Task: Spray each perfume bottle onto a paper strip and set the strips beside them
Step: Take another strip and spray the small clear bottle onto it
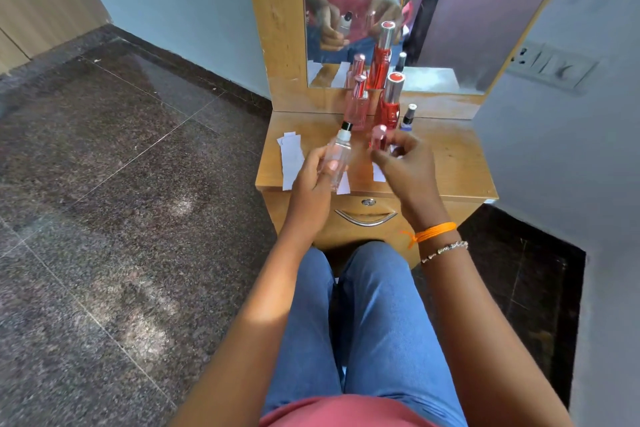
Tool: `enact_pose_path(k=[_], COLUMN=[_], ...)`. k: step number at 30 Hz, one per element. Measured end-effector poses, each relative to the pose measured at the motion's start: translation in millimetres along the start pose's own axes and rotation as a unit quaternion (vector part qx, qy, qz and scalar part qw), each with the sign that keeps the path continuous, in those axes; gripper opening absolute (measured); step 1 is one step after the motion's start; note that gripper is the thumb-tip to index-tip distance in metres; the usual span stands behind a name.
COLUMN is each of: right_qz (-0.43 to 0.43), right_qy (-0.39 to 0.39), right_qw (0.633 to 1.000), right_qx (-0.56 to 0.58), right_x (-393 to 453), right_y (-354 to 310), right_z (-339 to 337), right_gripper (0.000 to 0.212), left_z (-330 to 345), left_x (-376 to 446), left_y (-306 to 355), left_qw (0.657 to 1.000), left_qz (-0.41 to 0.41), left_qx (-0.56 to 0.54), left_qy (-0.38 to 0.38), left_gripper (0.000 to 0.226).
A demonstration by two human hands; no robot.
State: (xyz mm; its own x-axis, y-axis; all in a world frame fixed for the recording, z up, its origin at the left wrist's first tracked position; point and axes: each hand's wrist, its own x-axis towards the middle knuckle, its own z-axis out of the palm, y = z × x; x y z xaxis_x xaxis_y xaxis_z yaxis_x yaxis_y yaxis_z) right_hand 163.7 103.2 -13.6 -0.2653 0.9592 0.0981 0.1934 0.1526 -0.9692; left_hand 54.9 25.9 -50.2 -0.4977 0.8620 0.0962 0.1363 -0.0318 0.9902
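Left hand [313,180] grips clear spray bottle [337,158] above counter [450,163] front | right hand [403,163] pinches small pink-capped bottle [377,138] | step: choosing bottle; next needs a strip [292,158] | behind: pink bottle [356,107], red bottle [389,104], nail polish [409,118] crowd reach.

Bright daylight, soft patches on the floor [138,218], wide-angle edge bending, slight blur.

Paper strip [379,174] partly behind right hand [407,166]
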Motion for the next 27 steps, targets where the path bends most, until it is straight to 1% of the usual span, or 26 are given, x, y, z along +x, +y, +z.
enact_pose_path(k=[3, 4, 6, 8, 11, 15, 20, 25, 27], right_qz=[-0.016, -0.032, -0.067, -0.063, -0.069, -0.059, -0.044, -0.044, -0.066], right_qy=[0.005, 0.012, 0.024, 0.037, 0.055, 0.057, 0.055, 0.056, 0.064], right_qw=[0.997, 0.994, 0.982, 0.968, 0.950, 0.942, 0.948, 0.953, 0.948], right_qx=[-0.077, -0.104, -0.178, -0.241, -0.301, -0.325, -0.309, -0.294, -0.306], right_x=[-9, -10, -10, -11, -15, -14, -9, -9, -7], right_y=[20, 27, 41, 54, 63, 62, 65, 61, 59], right_z=[7, 9, 15, 21, 29, 31, 31, 32, 32], right_gripper=[0.014, 0.012, 0.016, 0.021, 0.027, 0.031, 0.029, 0.028, 0.030], left_z=[-4, -5, -4, -2, 1, 2, 2, 1, 1], left_x=[2, 2, 3, 3, 3, 4, 5, 5, 6], left_y=[0, -1, -2, -3, -3, -3, -4, -6, -7], left_qw=[1.000, 1.000, 1.000, 1.000, 1.000, 1.000, 1.000, 1.000, 1.000], left_qz=[-0.003, -0.003, -0.007, -0.009, -0.010, -0.009, -0.013, -0.018, -0.024], left_qx=[-0.004, -0.004, -0.006, -0.007, -0.008, -0.014, -0.015, -0.011, -0.018], left_qy=[0.014, 0.015, 0.015, 0.016, 0.008, 0.002, 0.003, 0.006, 0.009], left_gripper=[0.023, 0.022, 0.022, 0.022, 0.020, 0.017, 0.017, 0.017, 0.017])
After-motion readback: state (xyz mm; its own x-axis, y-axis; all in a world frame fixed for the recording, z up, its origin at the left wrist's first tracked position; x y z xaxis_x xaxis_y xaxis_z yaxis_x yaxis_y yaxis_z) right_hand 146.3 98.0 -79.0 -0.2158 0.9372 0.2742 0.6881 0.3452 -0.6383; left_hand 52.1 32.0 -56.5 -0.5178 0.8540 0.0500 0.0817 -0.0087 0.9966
